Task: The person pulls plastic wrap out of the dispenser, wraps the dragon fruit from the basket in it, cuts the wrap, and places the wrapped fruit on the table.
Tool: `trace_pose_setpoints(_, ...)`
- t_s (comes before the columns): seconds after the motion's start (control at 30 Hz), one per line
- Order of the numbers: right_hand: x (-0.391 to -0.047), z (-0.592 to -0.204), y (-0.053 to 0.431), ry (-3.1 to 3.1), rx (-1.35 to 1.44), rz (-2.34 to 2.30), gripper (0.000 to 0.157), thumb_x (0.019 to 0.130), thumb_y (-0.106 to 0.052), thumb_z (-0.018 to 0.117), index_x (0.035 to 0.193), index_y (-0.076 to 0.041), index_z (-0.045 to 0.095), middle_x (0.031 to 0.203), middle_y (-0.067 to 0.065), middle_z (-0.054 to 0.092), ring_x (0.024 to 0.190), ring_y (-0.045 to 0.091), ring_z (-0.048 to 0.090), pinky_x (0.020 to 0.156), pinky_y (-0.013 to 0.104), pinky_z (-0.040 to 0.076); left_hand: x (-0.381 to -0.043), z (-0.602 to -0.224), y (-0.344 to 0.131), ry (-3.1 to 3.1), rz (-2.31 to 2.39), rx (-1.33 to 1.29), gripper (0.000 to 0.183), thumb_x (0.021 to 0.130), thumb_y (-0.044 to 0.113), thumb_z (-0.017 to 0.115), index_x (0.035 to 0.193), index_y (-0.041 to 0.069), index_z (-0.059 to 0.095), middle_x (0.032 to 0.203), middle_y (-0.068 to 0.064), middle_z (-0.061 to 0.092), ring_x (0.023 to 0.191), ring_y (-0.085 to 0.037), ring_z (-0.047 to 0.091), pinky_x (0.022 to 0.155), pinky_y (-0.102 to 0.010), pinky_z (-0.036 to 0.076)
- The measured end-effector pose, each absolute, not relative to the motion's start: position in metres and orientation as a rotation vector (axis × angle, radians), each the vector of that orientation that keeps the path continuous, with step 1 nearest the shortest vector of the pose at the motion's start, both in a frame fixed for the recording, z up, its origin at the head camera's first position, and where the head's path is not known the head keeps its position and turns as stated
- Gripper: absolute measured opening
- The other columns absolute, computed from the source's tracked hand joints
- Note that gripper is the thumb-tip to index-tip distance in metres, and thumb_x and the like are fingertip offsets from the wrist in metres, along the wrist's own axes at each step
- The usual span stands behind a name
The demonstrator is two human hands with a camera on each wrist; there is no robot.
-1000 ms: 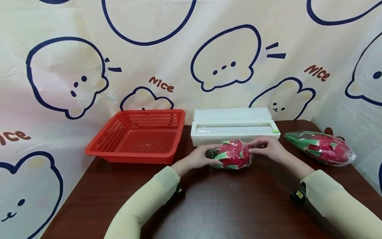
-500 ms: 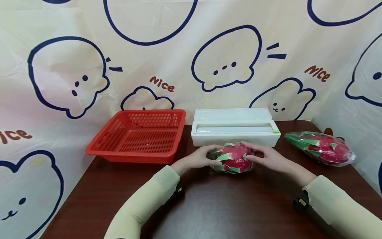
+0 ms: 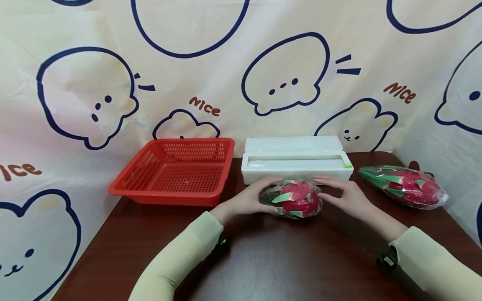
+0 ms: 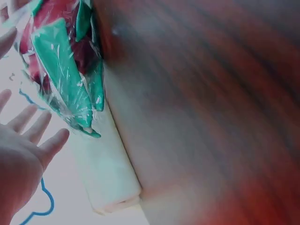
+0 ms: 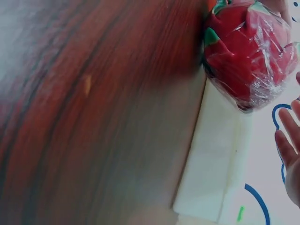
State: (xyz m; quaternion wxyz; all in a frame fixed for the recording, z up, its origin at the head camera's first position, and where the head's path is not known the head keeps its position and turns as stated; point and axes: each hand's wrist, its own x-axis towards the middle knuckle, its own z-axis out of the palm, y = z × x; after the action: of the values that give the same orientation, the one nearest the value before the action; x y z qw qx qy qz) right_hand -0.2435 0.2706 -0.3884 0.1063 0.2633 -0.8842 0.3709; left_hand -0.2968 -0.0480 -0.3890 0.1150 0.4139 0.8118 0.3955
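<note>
A dragon fruit in clear plastic wrap point(image 3: 299, 198) lies on the table between my two hands. Its green scales point(image 4: 61, 70) show under the film in the left wrist view. At its left end is my left hand point(image 3: 250, 199), thumb and fingers spread around that end; the left wrist view shows the palm and fingers point(image 4: 35, 136) a little apart from it. My right hand point(image 3: 350, 198) is at the other end, fingers extended and apart from the fruit. The wrapped red end point(image 5: 248, 56) appears in the right wrist view, with part of the right hand point(image 5: 293, 150) beside it.
Behind the fruit stands a long white cling film box point(image 3: 297, 171) with its lid up and a roll inside. A red perforated basket point(image 3: 169, 196) is at the back left. Another wrapped dragon fruit point(image 3: 414, 188) lies at the right on the brown table point(image 3: 286, 259).
The dragon fruit has come slightly lower and nearer. My right hand has let go of its right end and drawn back to the right. The left hand's fingers have spread wider.
</note>
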Motion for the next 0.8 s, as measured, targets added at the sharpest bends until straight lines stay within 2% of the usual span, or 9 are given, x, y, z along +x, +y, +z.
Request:
trace_pose_setpoints(0.1,-0.239,-0.387,0.274,-2.62,0.845,0.992,0.056,0.086,-0.012,0.074,0.138,-0.008,0.055,0.137,0.01,0.056,0.122,0.031,0.054,0.086,0.049,0.05,-0.297,-0.389,-0.048,2.403,1.091,1.271,0.088,0.078,0.029,0.083,0.151,0.027,0.033,0.149,0.004,0.038,0.134,-0.016,0.035,0.108,-0.04,0.033)
trace_pose_setpoints(0.23,-0.237,-0.388,0.273,-2.764,0.938,0.947,0.069,0.089,-0.029,0.072,0.15,-0.017,0.04,0.149,0.007,0.042,0.132,0.031,0.044,0.093,0.049,0.046,-0.298,-0.394,-0.047,2.434,0.973,1.233,0.09,0.079,0.026,0.082,0.152,0.035,0.029,0.151,0.006,0.034,0.135,-0.012,0.033,0.107,-0.04,0.033)
trace_pose_setpoints(0.37,-0.239,-0.392,0.27,-2.875,0.939,0.944,0.085,0.086,-0.041,0.073,0.155,-0.025,0.026,0.155,0.008,0.032,0.137,0.034,0.036,0.098,0.054,0.041,-0.299,-0.397,-0.046,2.447,0.902,1.247,0.087,0.082,0.024,0.079,0.152,0.034,0.029,0.15,0.004,0.038,0.133,-0.013,0.037,0.106,-0.038,0.035)
trace_pose_setpoints(0.47,-0.242,-0.394,0.269,-2.913,0.919,0.93,0.096,0.081,-0.04,0.078,0.156,-0.027,0.019,0.157,0.009,0.028,0.137,0.035,0.034,0.099,0.055,0.041,-0.302,-0.396,-0.045,2.439,0.905,1.268,0.084,0.083,0.023,0.078,0.152,0.03,0.031,0.149,0.003,0.04,0.132,-0.013,0.039,0.107,-0.036,0.035)
trace_pose_setpoints(0.63,-0.249,-0.396,0.266,-2.89,0.919,0.926,0.105,0.074,-0.031,0.085,0.156,-0.025,0.02,0.155,0.012,0.029,0.134,0.038,0.036,0.094,0.054,0.045,-0.308,-0.394,-0.043,2.402,0.943,1.237,0.08,0.082,0.021,0.078,0.151,0.026,0.037,0.148,0.003,0.043,0.132,-0.011,0.04,0.107,-0.033,0.033)
trace_pose_setpoints(0.8,-0.254,-0.399,0.263,-2.839,0.918,0.943,0.096,0.075,-0.032,0.084,0.153,-0.023,0.029,0.15,0.014,0.035,0.13,0.038,0.04,0.091,0.054,0.048,-0.312,-0.392,-0.042,2.338,0.992,1.165,0.076,0.083,0.02,0.077,0.149,0.026,0.041,0.147,0.004,0.045,0.13,-0.01,0.04,0.108,-0.034,0.032)
